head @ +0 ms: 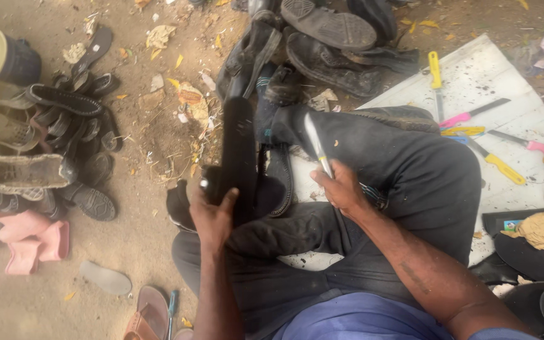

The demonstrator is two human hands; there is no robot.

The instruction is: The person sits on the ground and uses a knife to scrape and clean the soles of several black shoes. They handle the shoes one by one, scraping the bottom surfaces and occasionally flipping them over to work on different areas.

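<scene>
While the left hand (212,214) clamps the long black rubber shoe sole (239,157), likely light and flexible, the right hand (342,189) grips a white-bladed knife (316,143).

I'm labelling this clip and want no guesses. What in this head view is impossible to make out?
- Left hand: its palm side is hidden behind the long black rubber sole it holds.
- Right hand: its grip covers the handle of the pale-bladed knife.
- Dark shoe pile: cut off by the top edge.
- Brown sandals: cut off by the bottom edge.
- Small debris on the white board: too small to identify.
</scene>
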